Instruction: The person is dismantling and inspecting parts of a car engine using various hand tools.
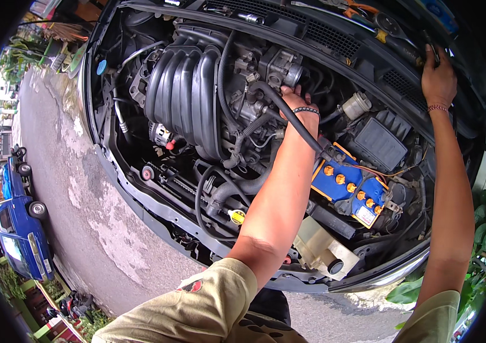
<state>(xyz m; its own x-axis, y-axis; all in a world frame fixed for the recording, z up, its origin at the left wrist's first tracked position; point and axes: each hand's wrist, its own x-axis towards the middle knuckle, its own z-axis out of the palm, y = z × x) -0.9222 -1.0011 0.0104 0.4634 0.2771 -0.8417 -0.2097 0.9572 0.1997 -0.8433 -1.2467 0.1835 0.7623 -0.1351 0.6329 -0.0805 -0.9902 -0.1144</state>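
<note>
Deep in the engine bay, my left hand (298, 103) reaches in beside the metal throttle body (288, 68), under the thick black hose (288, 114) that crosses my wrist. Its fingertips are partly hidden among the engine parts, so their grip does not show. My right hand (439, 83) is up at the windscreen cowl on the far right, its fingers closed around something slim and dark that I cannot make out. Close by lie a screwdriver with a dark and yellow handle (397, 46) and other hand tools. The ribbed black intake manifold (183, 100) stands left of my left hand.
A blue battery with orange caps (340, 182), a black fuse box (381, 143) and a fluid reservoir (357, 105) sit right of my left forearm. Nearer are a whitish tank (317, 243) and a yellow cap (236, 216). A blue vehicle (20, 234) stands outside on the left.
</note>
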